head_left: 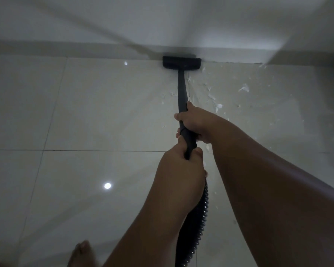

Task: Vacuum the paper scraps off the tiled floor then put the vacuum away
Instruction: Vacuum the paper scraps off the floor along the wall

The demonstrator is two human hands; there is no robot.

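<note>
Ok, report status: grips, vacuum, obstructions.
Both clamped on wand: right grip forward, left grip behind near hose. Vacuum's floor head at wall base. Loose paper scraps lie right of wand. Nothing blocks them.

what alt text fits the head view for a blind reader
Right hand and left hand grip a black vacuum wand whose floor head sits at the foot of a wall. White paper scraps lie on the glossy tiled floor to its right.

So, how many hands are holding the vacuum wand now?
2. The right hand grips the wand nearer the floor head; the left hand grips its end by the hose.
</note>
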